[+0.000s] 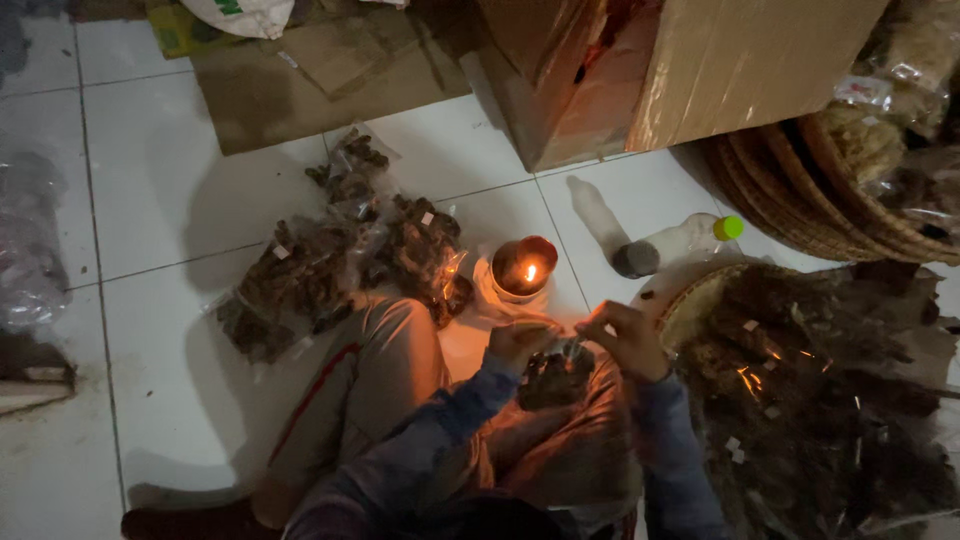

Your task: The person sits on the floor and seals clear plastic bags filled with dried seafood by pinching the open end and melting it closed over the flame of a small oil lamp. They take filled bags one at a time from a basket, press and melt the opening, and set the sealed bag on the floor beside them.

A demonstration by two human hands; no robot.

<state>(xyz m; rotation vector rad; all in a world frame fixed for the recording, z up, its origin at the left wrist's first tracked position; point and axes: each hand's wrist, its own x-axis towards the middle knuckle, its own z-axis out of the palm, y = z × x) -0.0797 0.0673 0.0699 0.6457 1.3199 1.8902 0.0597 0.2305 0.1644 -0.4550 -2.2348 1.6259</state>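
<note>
I sit on a white tiled floor. My left hand (518,342) and my right hand (627,337) both grip the top of a small clear plastic packet (556,375) filled with dark dried pieces, held over my lap. Just beyond my hands a small oil lamp (524,266) burns with a low flame. A pile of filled packets (345,255) lies on the floor to the left of the lamp.
A woven basket (700,300) heaped with more packets is at my right. A plastic bottle with a green cap (680,243) lies behind it. Cardboard boxes (650,70) and flat cardboard (310,80) stand at the back, stacked woven trays (830,190) at far right.
</note>
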